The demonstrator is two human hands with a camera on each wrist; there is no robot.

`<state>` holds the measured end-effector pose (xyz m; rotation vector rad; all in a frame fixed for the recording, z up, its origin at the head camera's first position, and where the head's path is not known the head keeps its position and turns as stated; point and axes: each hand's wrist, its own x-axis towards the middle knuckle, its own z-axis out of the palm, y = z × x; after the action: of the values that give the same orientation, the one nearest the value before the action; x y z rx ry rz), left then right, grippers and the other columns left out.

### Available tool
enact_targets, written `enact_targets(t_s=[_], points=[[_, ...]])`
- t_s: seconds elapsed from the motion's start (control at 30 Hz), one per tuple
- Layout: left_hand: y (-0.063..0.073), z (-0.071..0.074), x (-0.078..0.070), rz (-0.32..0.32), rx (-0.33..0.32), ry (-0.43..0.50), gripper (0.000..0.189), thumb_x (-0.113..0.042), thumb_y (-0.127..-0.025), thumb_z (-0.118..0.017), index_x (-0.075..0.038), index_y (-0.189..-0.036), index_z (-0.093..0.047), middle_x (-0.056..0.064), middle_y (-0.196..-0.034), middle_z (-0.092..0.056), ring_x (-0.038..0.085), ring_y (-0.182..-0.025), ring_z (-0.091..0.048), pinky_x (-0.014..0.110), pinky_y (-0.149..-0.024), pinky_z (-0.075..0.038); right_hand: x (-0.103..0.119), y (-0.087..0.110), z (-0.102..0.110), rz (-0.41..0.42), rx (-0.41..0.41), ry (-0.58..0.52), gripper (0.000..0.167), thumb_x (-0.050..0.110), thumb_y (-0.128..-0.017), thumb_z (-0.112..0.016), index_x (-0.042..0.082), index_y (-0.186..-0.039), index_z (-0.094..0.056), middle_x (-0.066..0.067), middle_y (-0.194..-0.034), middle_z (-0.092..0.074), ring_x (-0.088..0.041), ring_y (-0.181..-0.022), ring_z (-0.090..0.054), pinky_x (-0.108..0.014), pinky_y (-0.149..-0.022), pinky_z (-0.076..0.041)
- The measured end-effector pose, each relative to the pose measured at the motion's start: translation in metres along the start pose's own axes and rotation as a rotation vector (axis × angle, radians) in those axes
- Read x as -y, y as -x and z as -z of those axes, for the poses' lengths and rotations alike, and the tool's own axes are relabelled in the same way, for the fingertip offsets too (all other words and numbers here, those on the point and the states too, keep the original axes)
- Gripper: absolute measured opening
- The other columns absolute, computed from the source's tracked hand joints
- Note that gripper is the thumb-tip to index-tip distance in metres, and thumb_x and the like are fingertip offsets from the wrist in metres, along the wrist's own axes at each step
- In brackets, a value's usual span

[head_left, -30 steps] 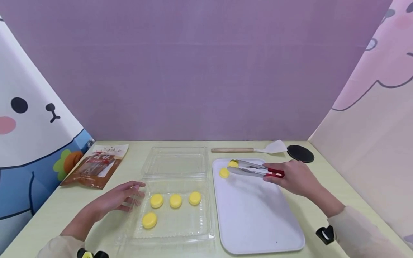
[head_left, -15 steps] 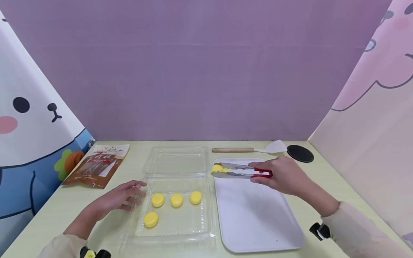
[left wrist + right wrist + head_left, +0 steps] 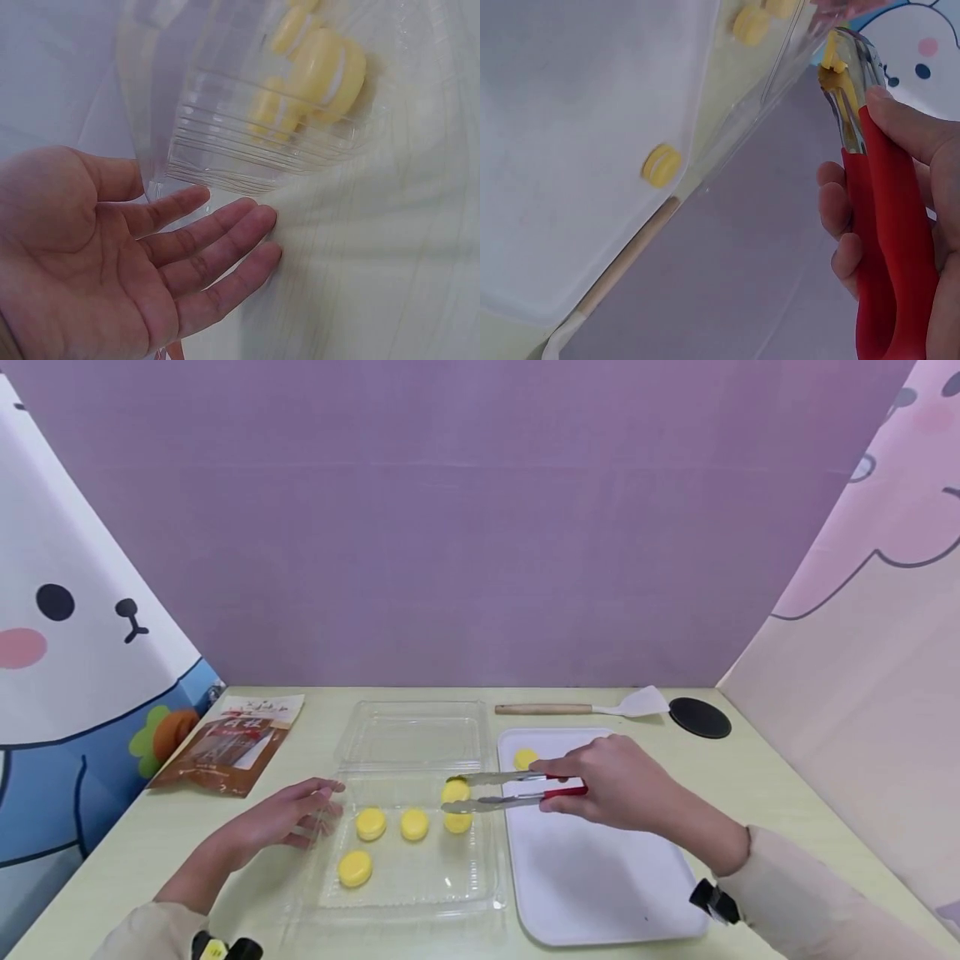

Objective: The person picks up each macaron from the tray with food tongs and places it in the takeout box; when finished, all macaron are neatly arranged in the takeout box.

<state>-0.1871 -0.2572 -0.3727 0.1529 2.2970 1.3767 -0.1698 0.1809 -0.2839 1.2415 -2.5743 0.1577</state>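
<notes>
My right hand (image 3: 611, 785) grips red-handled metal tongs (image 3: 889, 247), whose tips hold a yellow macaron (image 3: 455, 791). It hangs above the right part of a clear plastic box (image 3: 405, 893), overlapping another macaron (image 3: 458, 822) in the head view. Several more macarons, such as one at the front left (image 3: 355, 868), lie in the box. My left hand (image 3: 281, 818) is at the box's left side, its fingers (image 3: 214, 247) mostly straight and touching the wall. One yellow macaron (image 3: 661, 166) lies on the white tray (image 3: 600, 893), at its far left corner.
The box's lid (image 3: 416, 735) lies folded back toward the wall. Behind the tray lies a spatula with a wooden handle (image 3: 543, 709), next to a black round disc (image 3: 700, 717). A brown food packet (image 3: 228, 747) is at the far left.
My right hand has carried a macaron in the tongs leftward and nearer, from the tray to above the box. My left hand has stayed at the box's side.
</notes>
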Motion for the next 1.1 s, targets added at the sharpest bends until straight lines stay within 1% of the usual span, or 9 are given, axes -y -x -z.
enact_targets(t_s=[0.17,0.27,0.47,0.63,0.7,0.77,0.83,0.93,1.1], points=[[0.001,0.001,-0.001,-0.01,-0.001,-0.005,0.052,-0.03,-0.112,-0.035,0.006,-0.15,-0.036,0.028,-0.137,-0.054,0.033,-0.114,-0.062,0.048,-0.09,-0.056,0.013,-0.011,-0.005,0.033,0.032,0.012,0.034,0.038,-0.084,-0.083,0.018,-0.111,-0.079,0.008,-0.078,-0.074,0.0,-0.057,-0.058,-0.02,-0.051,-0.04],[0.001,0.002,-0.002,-0.009,-0.003,-0.011,0.053,-0.031,-0.112,-0.035,0.006,-0.15,-0.036,0.029,-0.139,-0.052,0.034,-0.115,-0.061,0.048,-0.091,-0.056,0.019,-0.016,-0.009,0.046,0.053,0.006,0.034,0.039,-0.085,-0.083,0.02,-0.113,-0.079,0.008,-0.082,-0.076,-0.001,-0.059,-0.061,-0.02,-0.053,-0.043],[0.002,0.0,-0.002,-0.003,-0.009,-0.003,0.052,-0.031,-0.112,-0.036,0.005,-0.15,-0.037,0.028,-0.138,-0.053,0.033,-0.114,-0.061,0.047,-0.09,-0.056,0.028,-0.025,-0.017,0.066,0.076,-0.012,0.034,0.04,-0.085,-0.082,0.022,-0.114,-0.079,0.01,-0.08,-0.074,0.004,-0.052,-0.049,-0.019,-0.052,-0.04],[0.002,-0.001,-0.003,0.003,-0.012,-0.003,0.052,-0.031,-0.112,-0.037,0.005,-0.15,-0.037,0.027,-0.137,-0.053,0.032,-0.113,-0.061,0.047,-0.09,-0.056,0.035,-0.032,-0.024,0.088,0.1,-0.005,0.033,0.04,-0.086,-0.081,0.023,-0.114,-0.079,0.013,-0.074,-0.072,0.006,-0.05,-0.041,-0.017,-0.048,-0.033],[0.002,-0.001,-0.003,0.001,-0.008,-0.003,0.052,-0.03,-0.112,-0.036,0.005,-0.15,-0.037,0.027,-0.138,-0.053,0.032,-0.114,-0.061,0.047,-0.09,-0.056,0.037,-0.034,-0.026,0.09,0.114,-0.008,0.033,0.041,-0.085,-0.081,0.023,-0.113,-0.079,0.016,-0.065,-0.065,0.006,-0.048,-0.036,-0.017,-0.047,-0.029],[0.002,-0.001,-0.002,0.004,-0.009,-0.001,0.052,-0.031,-0.112,-0.037,0.005,-0.151,-0.036,0.027,-0.138,-0.053,0.033,-0.114,-0.061,0.047,-0.09,-0.056,0.039,-0.036,-0.028,0.089,0.133,-0.014,0.033,0.042,-0.086,-0.081,0.024,-0.113,-0.079,0.019,-0.057,-0.054,0.005,-0.047,-0.029,-0.017,-0.045,-0.025],[0.001,-0.001,-0.002,0.005,-0.006,0.004,0.053,-0.031,-0.112,-0.036,0.005,-0.151,-0.036,0.028,-0.138,-0.053,0.034,-0.115,-0.061,0.047,-0.09,-0.056,0.04,-0.038,-0.03,0.085,0.151,-0.014,0.034,0.043,-0.085,-0.081,0.024,-0.114,-0.079,0.02,-0.052,-0.043,0.004,-0.047,-0.025,-0.018,-0.045,-0.023],[0.001,0.0,-0.001,0.008,-0.002,0.004,0.054,-0.032,-0.112,-0.036,0.005,-0.151,-0.036,0.028,-0.139,-0.053,0.034,-0.115,-0.061,0.047,-0.09,-0.056,0.042,-0.039,-0.032,0.085,0.163,-0.011,0.034,0.044,-0.085,-0.081,0.025,-0.114,-0.079,0.021,-0.051,-0.039,0.005,-0.047,-0.025,-0.018,-0.045,-0.022],[0.0,0.0,0.0,0.016,0.0,0.001,0.055,-0.034,-0.111,-0.039,0.004,-0.151,-0.037,0.027,-0.14,-0.052,0.032,-0.115,-0.061,0.046,-0.09,-0.056,0.044,-0.04,-0.037,0.114,0.154,0.019,0.033,0.044,-0.085,-0.081,0.026,-0.112,-0.079,0.02,-0.05,-0.045,0.007,-0.047,-0.029,-0.016,-0.044,-0.021]])
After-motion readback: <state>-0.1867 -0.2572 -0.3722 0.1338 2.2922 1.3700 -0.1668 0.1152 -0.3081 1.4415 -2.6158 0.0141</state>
